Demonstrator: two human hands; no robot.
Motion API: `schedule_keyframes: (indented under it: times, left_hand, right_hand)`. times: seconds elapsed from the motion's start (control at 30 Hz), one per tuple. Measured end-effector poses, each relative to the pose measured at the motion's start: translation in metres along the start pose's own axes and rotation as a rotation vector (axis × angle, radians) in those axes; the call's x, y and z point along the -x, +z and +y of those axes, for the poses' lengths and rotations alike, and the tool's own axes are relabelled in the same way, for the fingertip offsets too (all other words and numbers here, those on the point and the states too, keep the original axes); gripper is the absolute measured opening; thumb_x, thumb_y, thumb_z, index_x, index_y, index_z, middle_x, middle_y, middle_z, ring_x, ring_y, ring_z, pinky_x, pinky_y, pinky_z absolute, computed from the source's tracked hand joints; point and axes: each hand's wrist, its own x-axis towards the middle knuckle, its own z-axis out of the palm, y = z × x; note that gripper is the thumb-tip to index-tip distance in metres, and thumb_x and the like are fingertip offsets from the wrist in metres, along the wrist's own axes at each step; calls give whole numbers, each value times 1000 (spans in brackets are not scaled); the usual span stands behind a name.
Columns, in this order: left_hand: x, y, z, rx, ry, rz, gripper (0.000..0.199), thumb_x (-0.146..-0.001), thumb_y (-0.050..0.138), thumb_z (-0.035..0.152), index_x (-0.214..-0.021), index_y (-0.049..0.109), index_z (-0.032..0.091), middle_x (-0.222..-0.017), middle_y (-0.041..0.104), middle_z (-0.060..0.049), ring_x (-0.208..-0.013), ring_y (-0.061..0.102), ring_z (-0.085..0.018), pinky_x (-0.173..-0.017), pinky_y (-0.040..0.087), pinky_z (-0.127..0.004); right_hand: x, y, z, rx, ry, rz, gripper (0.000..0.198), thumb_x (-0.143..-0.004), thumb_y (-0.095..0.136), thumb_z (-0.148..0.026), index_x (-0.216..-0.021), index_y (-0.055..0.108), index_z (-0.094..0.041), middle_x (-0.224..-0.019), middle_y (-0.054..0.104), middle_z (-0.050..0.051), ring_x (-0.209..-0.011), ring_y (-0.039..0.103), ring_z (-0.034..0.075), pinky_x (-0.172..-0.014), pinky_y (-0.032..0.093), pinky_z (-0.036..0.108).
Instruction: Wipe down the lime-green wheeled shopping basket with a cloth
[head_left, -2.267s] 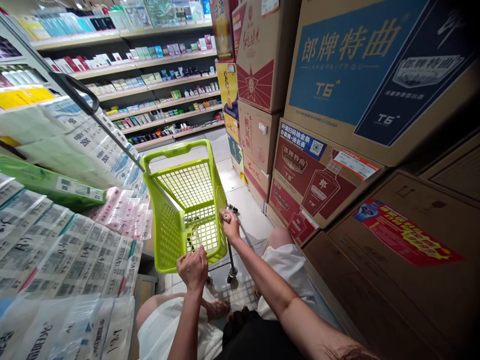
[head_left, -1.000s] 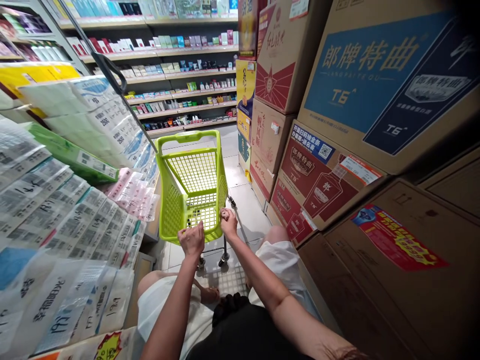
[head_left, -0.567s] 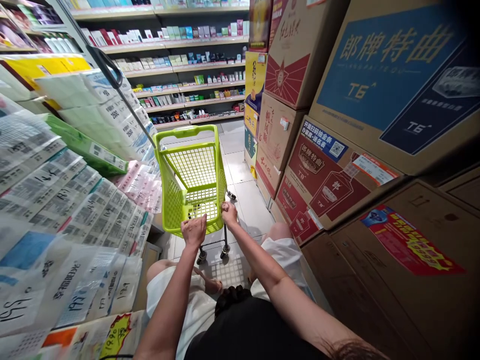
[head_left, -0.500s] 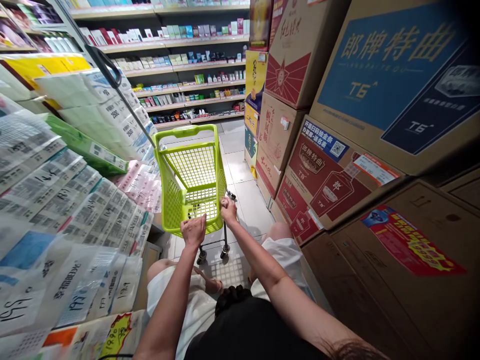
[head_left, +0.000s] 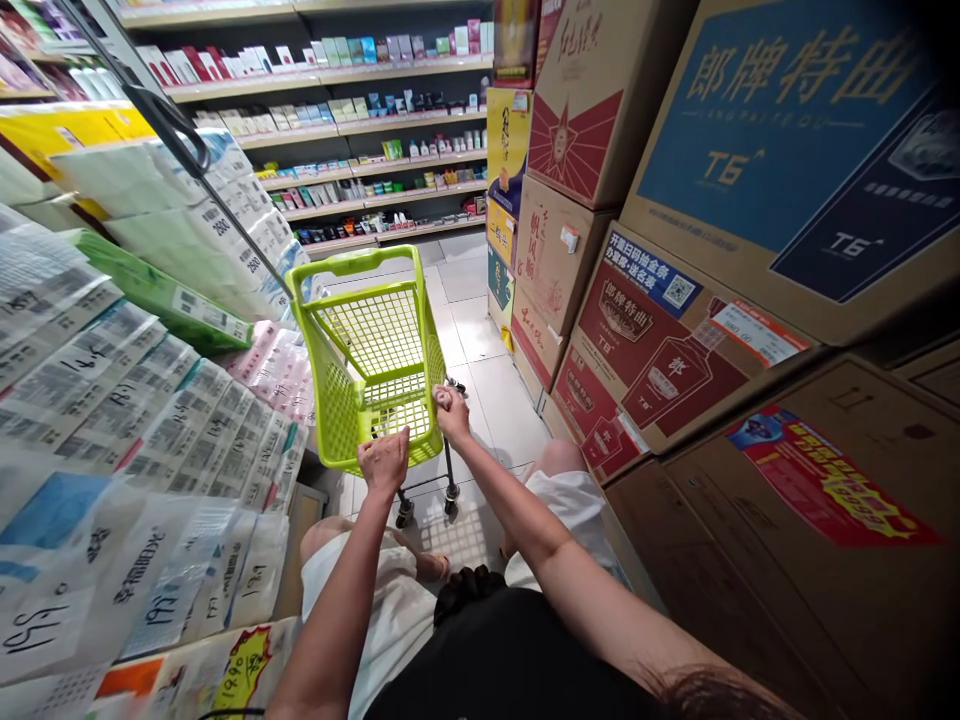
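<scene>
A lime-green wheeled shopping basket (head_left: 435, 345) with lattice sides stands on the floor in front of my knees, with no goods visible inside. My left hand (head_left: 384, 463) is closed over its near rim, the fingers hooked inward. At the basket's right near corner, my right hand (head_left: 453, 412) is curled closed against the edge. A long dark pull handle (head_left: 225, 208) with a loop at its upper end slants up and left from the basket's far left corner. Below the basket, dark casters (head_left: 451, 498) rest on the tiles.
Plastic-wrapped paper packs (head_left: 165, 425) with handwritten prices are stacked close on my left. Tall stacks of cartons (head_left: 645, 360) line the right side. A shelf unit (head_left: 405, 125) with small boxes and bottles stands ahead, past the tiled floor (head_left: 465, 300).
The basket and its pull handle have shifted slightly left in view, with the handle's loop lower. My right hand has turned a little at the basket's edge. My left hand stays on the rim.
</scene>
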Motion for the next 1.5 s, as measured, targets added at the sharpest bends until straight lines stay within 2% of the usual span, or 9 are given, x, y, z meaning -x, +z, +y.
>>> schedule_keyframes:
  times: [0.1,0.3,0.47,0.6,0.67,0.9,1.17,1.37,1.5]
  left_hand:
    - [0,-1,1,6,14,3,59,-103,29,48,-71,70,22,-77,76,-8,-79,64,-20,-83,32,-38]
    - [2,0,0,24,15,12,56,-103,30,47,-76,73,22,-82,78,-8,-80,64,-20,-86,32,-39]
    - [2,4,2,20,-23,11,58,-103,29,45,-77,73,20,-82,77,-11,-82,65,-23,-90,32,-41]
    - [3,6,6,51,-40,12,58,-103,28,44,-76,73,19,-82,77,-12,-83,65,-23,-92,31,-42]
    - [3,6,8,56,-43,14,58,-103,28,43,-74,72,19,-82,77,-12,-83,65,-23,-92,31,-42]
    - [4,4,18,84,-51,6,57,-102,30,40,-69,71,18,-78,75,-12,-82,66,-23,-90,31,-42]
    - [9,5,16,15,-81,-3,61,-103,26,41,-70,72,18,-80,77,-11,-81,67,-22,-94,33,-43]
    - [5,-9,19,49,-28,-128,52,-103,28,40,-86,73,22,-89,77,-9,-92,66,-23,-96,34,-41]
    - [4,-25,-12,27,149,-134,44,-102,33,48,-105,72,27,-108,76,-6,-105,62,-23,-109,28,-43]
  right_hand:
    - [-5,-4,-6,-13,32,-19,44,-72,55,-10,-111,69,-25,-114,67,3,-98,64,16,-90,52,27]
    - [16,-10,-1,51,192,-32,34,-69,56,-8,-95,70,-24,-92,69,0,-83,64,17,-81,54,28]
    - [39,-21,-37,-34,-97,-20,47,-79,50,-8,-120,67,-25,-125,65,6,-112,63,22,-96,53,35]
    - [69,-33,-49,137,-345,-137,48,-86,47,-4,-122,67,-28,-139,60,5,-133,52,26,-108,44,44]
    - [59,-36,-51,199,-384,-187,41,-91,46,-7,-118,69,-29,-138,61,4,-133,52,26,-108,41,46]
    - [-50,-40,-73,248,-418,-291,31,-92,48,-4,-95,71,-23,-130,68,5,-120,59,24,-103,39,44]
    - [49,-53,-53,357,-583,-242,28,-100,45,-14,-105,69,-26,-134,66,5,-120,60,23,-95,43,39]
    - [-6,-50,-56,410,-520,-254,38,-93,43,0,-104,68,-26,-132,67,3,-118,60,23,-95,44,40]
    - [-27,-53,-53,387,-423,-203,43,-90,45,2,-111,68,-27,-134,65,3,-112,60,24,-91,47,40]
